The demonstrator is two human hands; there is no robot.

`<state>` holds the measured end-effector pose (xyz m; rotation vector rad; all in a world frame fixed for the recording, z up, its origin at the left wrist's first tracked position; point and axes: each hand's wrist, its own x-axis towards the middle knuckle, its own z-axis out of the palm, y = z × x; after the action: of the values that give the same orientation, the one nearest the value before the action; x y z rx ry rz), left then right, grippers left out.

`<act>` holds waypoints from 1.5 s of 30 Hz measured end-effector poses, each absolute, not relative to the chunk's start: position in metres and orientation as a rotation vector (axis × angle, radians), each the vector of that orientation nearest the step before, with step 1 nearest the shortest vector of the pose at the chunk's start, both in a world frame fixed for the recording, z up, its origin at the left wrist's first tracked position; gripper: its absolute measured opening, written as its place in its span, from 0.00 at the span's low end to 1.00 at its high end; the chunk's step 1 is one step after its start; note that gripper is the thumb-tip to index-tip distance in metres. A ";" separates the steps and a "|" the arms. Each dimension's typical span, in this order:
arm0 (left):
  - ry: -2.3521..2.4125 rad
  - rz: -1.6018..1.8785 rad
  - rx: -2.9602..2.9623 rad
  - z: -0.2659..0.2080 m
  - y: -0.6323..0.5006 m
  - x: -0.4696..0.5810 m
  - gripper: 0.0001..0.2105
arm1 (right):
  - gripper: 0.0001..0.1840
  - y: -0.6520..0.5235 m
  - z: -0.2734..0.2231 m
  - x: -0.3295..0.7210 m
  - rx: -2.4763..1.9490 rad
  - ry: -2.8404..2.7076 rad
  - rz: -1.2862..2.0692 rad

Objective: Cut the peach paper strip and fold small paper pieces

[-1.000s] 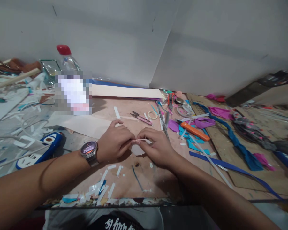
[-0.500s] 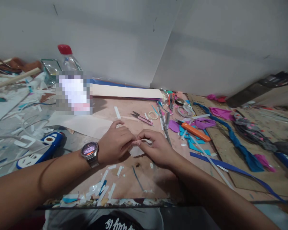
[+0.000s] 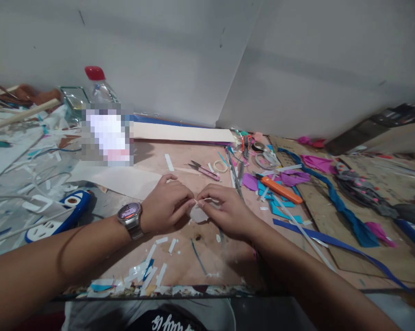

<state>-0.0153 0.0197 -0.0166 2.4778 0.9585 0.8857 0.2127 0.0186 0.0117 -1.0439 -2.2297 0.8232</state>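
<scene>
Well to the left of the thin white piece (image 3: pixel 198 215) I see a blue-and-white power strip (image 3: pixel 58 216), and farther back on that side a plastic bottle (image 3: pixel 102 93) with a red cap. Next comes the left hand (image 3: pixel 168 204), a metal-banded wristwatch (image 3: pixel 129 212) on its wrist; its fingers pinch the white piece at the upper left. From my seat I make out the piece right between the two hands, hanging from the fingertips toward the wearer, over the table (image 3: pixel 185 269). Its long axis I cannot tell, since the fingers cover part of it. Neither hand is nearer: the right hand (image 3: pixel 224 211) meets it from the other side, thumb and forefinger closed on its upper right, the fingertips of both hands almost touching. Beyond the piece, slightly right, lie pink-handled thread snips (image 3: pixel 204 171) and a tape roll (image 3: pixel 220 166). Farther right of it I see an orange utility knife (image 3: pixel 281 189) and a long blue strip (image 3: pixel 335 245)
</scene>
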 end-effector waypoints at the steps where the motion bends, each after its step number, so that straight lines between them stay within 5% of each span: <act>1: 0.966 0.880 2.481 -0.017 0.020 -0.015 0.09 | 0.06 0.019 0.013 0.214 -1.003 -2.280 0.761; 34: 0.911 0.973 2.372 -0.017 0.019 -0.014 0.04 | 0.05 0.018 0.009 0.214 -0.862 -2.328 0.581; 45: 0.858 1.074 2.756 -0.013 0.017 -0.012 0.09 | 0.07 0.013 0.009 0.210 -0.959 -2.274 0.815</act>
<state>-0.0121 0.0173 -0.0134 2.7556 0.8580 1.0735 0.2097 0.0133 0.0086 -0.9592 -2.2743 0.8152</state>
